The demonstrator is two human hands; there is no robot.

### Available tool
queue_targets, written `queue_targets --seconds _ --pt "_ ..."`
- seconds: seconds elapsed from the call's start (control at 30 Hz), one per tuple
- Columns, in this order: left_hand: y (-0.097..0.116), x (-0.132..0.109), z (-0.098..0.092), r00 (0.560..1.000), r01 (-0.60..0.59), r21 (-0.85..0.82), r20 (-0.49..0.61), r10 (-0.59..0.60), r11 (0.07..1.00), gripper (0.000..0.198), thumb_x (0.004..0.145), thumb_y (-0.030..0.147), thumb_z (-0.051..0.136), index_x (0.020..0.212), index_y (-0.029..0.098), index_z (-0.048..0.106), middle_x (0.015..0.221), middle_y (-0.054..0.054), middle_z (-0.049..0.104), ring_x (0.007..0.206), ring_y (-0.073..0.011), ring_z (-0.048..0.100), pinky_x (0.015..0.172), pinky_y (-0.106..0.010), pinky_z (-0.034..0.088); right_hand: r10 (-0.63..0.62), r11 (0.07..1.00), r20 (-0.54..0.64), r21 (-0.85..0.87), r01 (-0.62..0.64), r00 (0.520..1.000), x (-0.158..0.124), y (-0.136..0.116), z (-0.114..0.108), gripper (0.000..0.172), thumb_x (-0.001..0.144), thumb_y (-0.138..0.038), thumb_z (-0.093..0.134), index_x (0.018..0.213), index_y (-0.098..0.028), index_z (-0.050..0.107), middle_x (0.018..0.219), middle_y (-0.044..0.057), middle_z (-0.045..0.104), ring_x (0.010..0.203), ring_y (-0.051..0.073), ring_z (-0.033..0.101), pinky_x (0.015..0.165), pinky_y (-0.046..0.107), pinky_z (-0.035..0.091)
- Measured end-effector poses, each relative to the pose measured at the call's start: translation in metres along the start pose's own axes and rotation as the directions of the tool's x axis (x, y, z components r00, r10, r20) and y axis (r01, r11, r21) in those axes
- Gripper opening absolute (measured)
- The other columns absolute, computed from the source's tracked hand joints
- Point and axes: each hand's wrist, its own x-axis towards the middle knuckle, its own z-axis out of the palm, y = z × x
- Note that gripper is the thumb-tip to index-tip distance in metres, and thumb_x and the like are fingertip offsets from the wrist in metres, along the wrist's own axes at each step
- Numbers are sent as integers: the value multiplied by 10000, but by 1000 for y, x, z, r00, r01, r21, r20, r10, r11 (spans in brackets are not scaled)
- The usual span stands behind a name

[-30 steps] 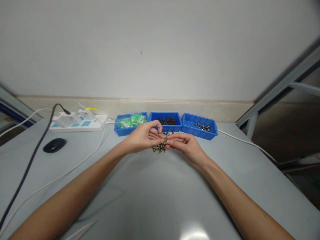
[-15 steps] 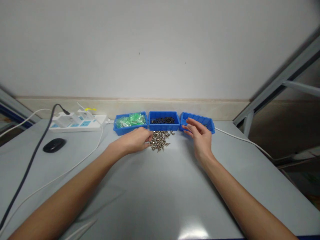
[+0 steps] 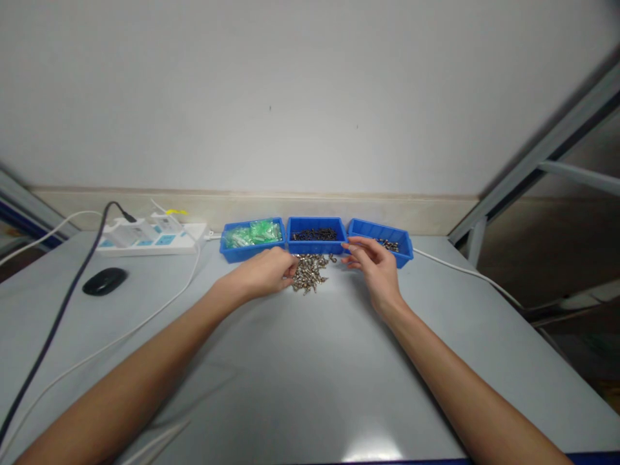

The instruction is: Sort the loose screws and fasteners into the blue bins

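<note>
A pile of small silvery metal parts (image 3: 310,272) lies on the grey table. My left hand (image 3: 271,271) is at the pile's left edge, fingers bent together; what they pinch, if anything, is too small to make out. My right hand (image 3: 375,268) is just right of the pile, in front of the right blue bin (image 3: 404,257), with its fingers apart and nothing visible in them. Metal parts lie in that bin. Dark screws fill the bottom of the middle blue bin (image 3: 317,247). Green and clear plastic bags lie in the left blue bin (image 3: 252,250).
On the left are a white power strip (image 3: 186,240) with plugs, a black mouse (image 3: 105,281) and loose cables. A white cable (image 3: 460,263) runs right from behind the bins. The wall stands behind; a metal frame (image 3: 513,177) rises at the right.
My right hand has moved left and slightly down, away from the right bin toward the pile, uncovering metal parts in that bin. My left hand has hardly moved.
</note>
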Motion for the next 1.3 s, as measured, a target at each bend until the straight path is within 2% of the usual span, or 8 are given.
queue_targets --seconds 0.23,0.37,0.57,0.87,0.97,1.13,1.2,1.3 --pt "7 -4 -3 999 39 -18 -25 -40 999 153 735 68 524 631 177 553 558 0 510 509 -134 439 523 -277 272 2 1000 84 -6 -2 996 -3 -1 3 242 757 -348 715 935 -183 707 896 62 759 633 161 674 628 302 526" --pt "11 -5 -9 993 -36 -192 -117 13 981 107 707 69 553 679 171 562 593 13 578 561 -129 542 558 -243 369 7 999 191 -36 -1 982 -6 -3 4 201 764 -347 709 883 -185 715 803 48 752 628 164 674 633 302 530" --pt "19 -3 -10 987 -124 -685 -161 17 718 209 790 216 671 891 180 491 801 -30 720 754 -160 711 692 -260 548 67 998 458 -33 -58 886 -14 -5 8 213 752 -304 733 935 -198 744 744 22 743 637 150 689 662 292 559" --pt "22 1 -1 992 -19 -858 -79 -94 513 378 742 227 756 880 199 405 799 -39 718 771 -200 744 689 -295 587 214 963 496 35 -266 842 -14 -7 7 268 641 -335 860 847 -183 779 780 54 773 671 155 711 738 322 575" --pt "21 1 -3 993 -27 -823 -86 -77 568 345 754 248 749 900 192 441 787 -28 707 752 -186 731 687 -289 577 248 947 507 53 -317 825 -14 -7 7 267 623 -325 872 828 -179 782 750 52 766 671 155 706 732 316 572" --pt "15 -2 -9 988 -59 -354 -155 3 934 95 814 195 645 892 159 605 831 -53 691 799 -189 669 746 -302 510 214 962 423 66 -266 881 -12 -4 7 245 640 -355 855 793 -178 782 750 62 763 670 166 701 730 329 578" --pt "10 -2 -8 990 -29 -149 -141 8 988 99 805 173 626 902 160 643 880 -68 692 845 -212 646 769 -312 475 168 976 315 81 -203 934 -9 -3 6 243 683 -379 819 812 -175 784 794 75 770 703 183 711 762 354 582" --pt "4 -1 -1 997 18 -62 -71 -23 998 114 803 160 592 890 165 665 880 -76 687 829 -214 628 728 -292 441 86 989 54 120 -92 995 -2 -2 2 240 741 -365 758 877 -169 781 910 92 775 803 205 728 863 390 569"
